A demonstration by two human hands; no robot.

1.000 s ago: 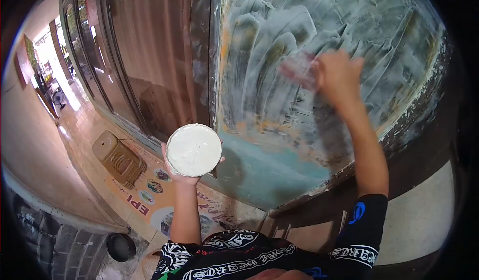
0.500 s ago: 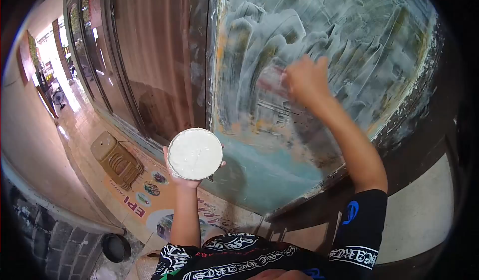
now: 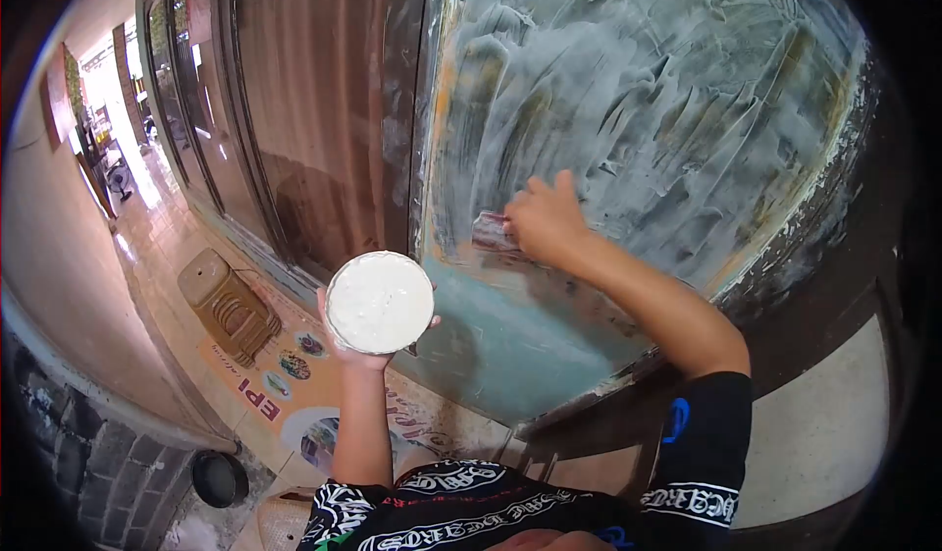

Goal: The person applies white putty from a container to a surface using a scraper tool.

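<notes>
My left hand (image 3: pixel 359 351) is wrapped around a round tub of white paste (image 3: pixel 381 302), holding it up with its open top toward me. In my right hand (image 3: pixel 546 221) is a flat reddish scraper (image 3: pixel 493 232), pressed against the wall (image 3: pixel 628 90). White paste lies in thin, uneven streaks over the upper wall, with greenish and orange patches showing through. Below the scraper, the lower wall is a smoother blue-green. The fingers of my right hand partly hide the scraper's grip.
Left of the wall stand a dark door frame (image 3: pixel 397 109) and a brown-curtained window (image 3: pixel 304 100). A brown plastic stool (image 3: pixel 231 306) is on the floor beside a printed banner (image 3: pixel 265 374). A black bucket (image 3: pixel 219 479) sits lower left, near a grey block wall (image 3: pixel 108 472).
My right hand has swept the scraper down and to the left, toward the wall's left edge. The tub in my left hand has barely moved.
</notes>
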